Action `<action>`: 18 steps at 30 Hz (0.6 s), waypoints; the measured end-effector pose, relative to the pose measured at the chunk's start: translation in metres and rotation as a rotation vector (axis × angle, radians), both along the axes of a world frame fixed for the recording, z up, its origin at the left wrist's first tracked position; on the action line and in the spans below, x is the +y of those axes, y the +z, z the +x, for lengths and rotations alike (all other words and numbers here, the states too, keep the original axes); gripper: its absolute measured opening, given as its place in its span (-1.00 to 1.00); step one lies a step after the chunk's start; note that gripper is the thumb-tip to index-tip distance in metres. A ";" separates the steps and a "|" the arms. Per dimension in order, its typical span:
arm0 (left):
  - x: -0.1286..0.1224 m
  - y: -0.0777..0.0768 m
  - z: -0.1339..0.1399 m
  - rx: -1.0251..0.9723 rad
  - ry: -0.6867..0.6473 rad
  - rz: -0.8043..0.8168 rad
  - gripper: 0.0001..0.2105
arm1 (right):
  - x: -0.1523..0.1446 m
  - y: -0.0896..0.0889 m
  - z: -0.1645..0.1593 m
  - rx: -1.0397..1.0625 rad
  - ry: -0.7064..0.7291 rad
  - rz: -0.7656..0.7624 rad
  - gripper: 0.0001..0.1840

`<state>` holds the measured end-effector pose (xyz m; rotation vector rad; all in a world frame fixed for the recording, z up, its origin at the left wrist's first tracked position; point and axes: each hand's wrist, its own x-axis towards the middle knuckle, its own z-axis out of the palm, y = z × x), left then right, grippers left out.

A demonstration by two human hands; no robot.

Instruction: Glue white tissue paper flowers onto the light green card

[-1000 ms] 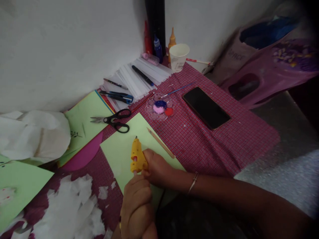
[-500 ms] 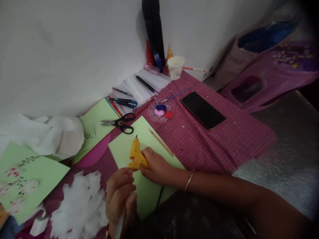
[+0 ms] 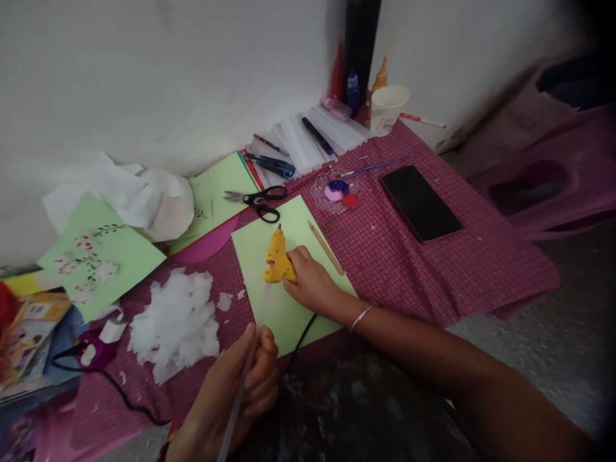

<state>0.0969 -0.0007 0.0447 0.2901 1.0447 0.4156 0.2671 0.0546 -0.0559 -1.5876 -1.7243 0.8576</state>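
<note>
My right hand (image 3: 308, 279) is wrapped round the handle of a yellow glue gun (image 3: 276, 256), its dark nozzle tilted away from me. A long translucent glue stick (image 3: 239, 398) reaches from the gun's rear end down through my left hand (image 3: 255, 375), whose fingers are closed on it. Under the gun lies a pale green sheet (image 3: 315, 324) with a pencil (image 3: 326, 248) on its right side. Black-handled scissors (image 3: 262, 200) lie just beyond the sheet's far edge. To the left is a heap of white paper bits (image 3: 176, 321).
A phone (image 3: 421, 203), a paint palette (image 3: 335, 192), a cutter (image 3: 270, 165) and a paper cup (image 3: 389, 109) rest on the checked cloth. A green card with painted flowers (image 3: 103, 250) lies left, by a purple plug socket (image 3: 99, 346) with a black cord.
My view has turned left and down, so more of the table's left side shows. My left hand has slid back along the glue stick, away from the gun, and more of the stick shows.
</note>
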 end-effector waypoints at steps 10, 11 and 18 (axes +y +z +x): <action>-0.004 -0.032 0.015 0.220 -0.057 0.283 -0.57 | 0.004 0.009 0.003 -0.116 -0.066 -0.125 -0.75; -0.003 -0.029 0.017 0.152 -0.019 0.216 -0.56 | 0.004 0.010 0.003 -0.121 -0.073 -0.130 -0.75; 0.000 -0.016 0.028 -0.060 0.042 0.059 -0.56 | 0.002 0.013 0.008 -0.160 -0.089 -0.177 -0.69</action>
